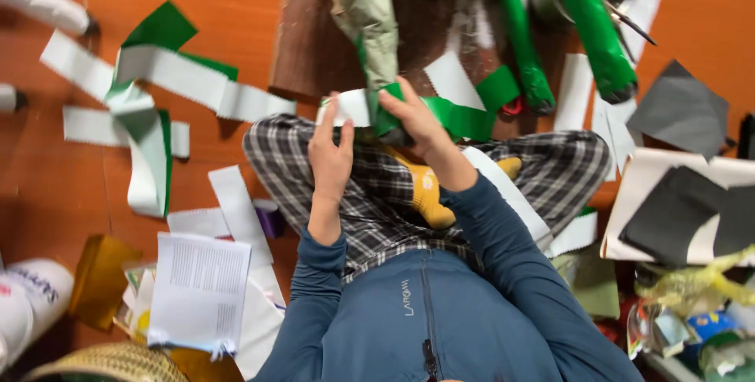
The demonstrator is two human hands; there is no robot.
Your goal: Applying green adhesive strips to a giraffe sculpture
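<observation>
My left hand (330, 150) and my right hand (413, 118) meet over my crossed legs in plaid trousers (370, 185). Between them runs a green paper strip with a white back (456, 114). My right hand presses the strip around the lower end of a pale green wrapped tube (366, 12) that slants up and away. My left hand holds the strip's white end (350, 107). Two bright green wrapped tubes (594, 28) lie beyond, to the right.
Loose green-and-white paper strips (149, 75) lie on the orange floor at left. A printed sheet (200, 287) and white rolls (27, 295) sit lower left. Grey and black paper sheets (680, 110) lie right, a brown board (314, 28) ahead, scissors (629, 24) upper right.
</observation>
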